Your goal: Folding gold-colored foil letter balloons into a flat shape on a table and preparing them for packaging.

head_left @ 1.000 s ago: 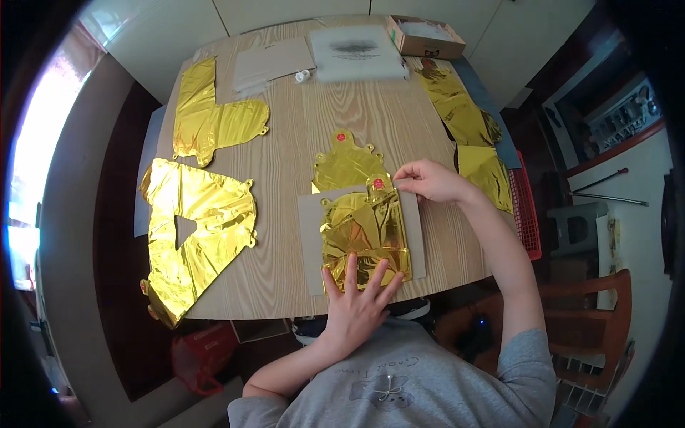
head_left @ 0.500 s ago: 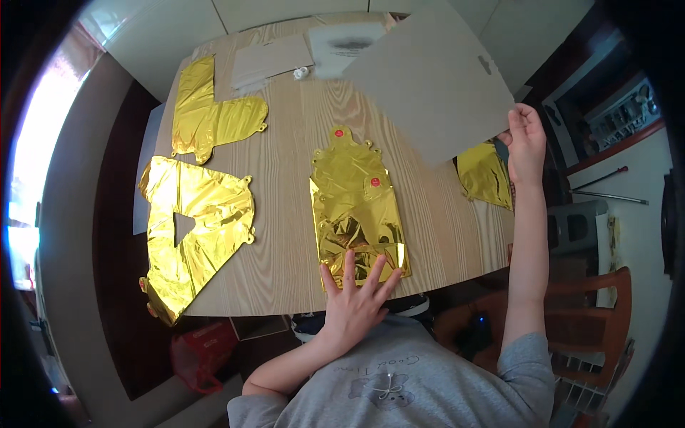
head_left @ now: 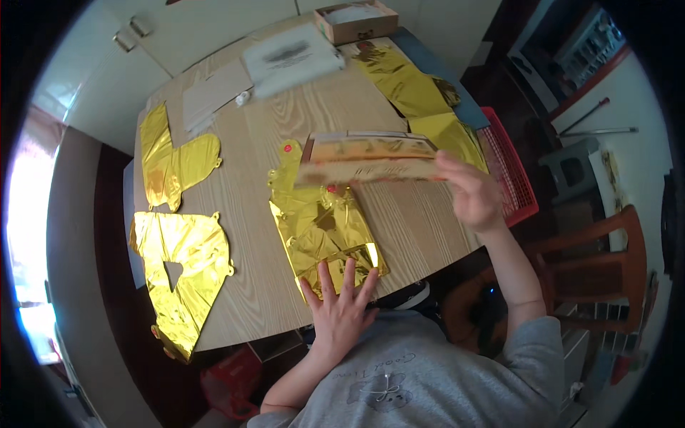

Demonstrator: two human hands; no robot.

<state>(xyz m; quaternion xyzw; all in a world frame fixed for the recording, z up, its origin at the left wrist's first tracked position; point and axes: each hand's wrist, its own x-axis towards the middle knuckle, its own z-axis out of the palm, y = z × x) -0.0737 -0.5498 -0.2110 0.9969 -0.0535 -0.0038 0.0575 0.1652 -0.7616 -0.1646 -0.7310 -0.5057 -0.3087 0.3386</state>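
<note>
My left hand [head_left: 341,307] lies flat, fingers spread, on the near end of a folded gold foil balloon [head_left: 320,217] at the front of the wooden table [head_left: 399,228]. My right hand [head_left: 471,192] holds a stiff card sheet [head_left: 367,158] by its right end. The sheet hovers nearly level above the far part of the gold foil balloon, its shiny underside reflecting gold. It hides part of the foil under it.
More gold foil balloons lie on the left [head_left: 175,264], far left [head_left: 171,167] and far right [head_left: 414,89]. A stack of plastic sleeves [head_left: 289,57], card sheets [head_left: 214,93] and a small cardboard box [head_left: 355,18] sit at the far edge. A red basket [head_left: 510,178] and a wooden chair [head_left: 614,264] stand to the right.
My right hand lifted the card sheet off the foil, swung it up to the right, and now brings it back low over the foil. My left hand stayed pressed on the foil.
</note>
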